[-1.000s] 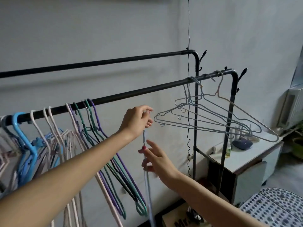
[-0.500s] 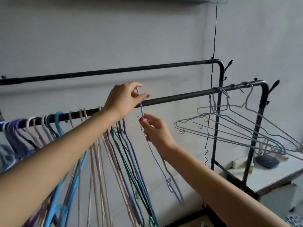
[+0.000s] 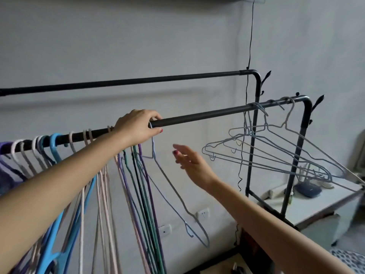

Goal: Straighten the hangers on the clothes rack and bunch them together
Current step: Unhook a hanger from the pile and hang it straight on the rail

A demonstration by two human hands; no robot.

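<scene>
A black clothes rack has a front rail (image 3: 207, 115) and a higher back rail (image 3: 158, 81). Many coloured hangers (image 3: 136, 184) hang bunched on the left part of the front rail. My left hand (image 3: 136, 127) curls over the rail and holds the hook of a light blue wire hanger (image 3: 171, 186), which hangs down at the bunch's right end. My right hand (image 3: 191, 163) hovers just right of that hanger, fingers relaxed and holding nothing. Several pale wire hangers (image 3: 276, 155) hang skewed at the rail's far right end.
A white cabinet (image 3: 324, 202) stands right of the rack with a dark blue object (image 3: 307, 189) on top. A black cord (image 3: 249, 56) hangs down the wall behind the rack. Wall sockets (image 3: 203, 212) sit low. A dotted mat (image 3: 349, 260) lies bottom right.
My left hand lifted the blue wire hanger up and put its hook over the front rail beside the bunch. My right hand let go of the hanger and drew back to the right.
</scene>
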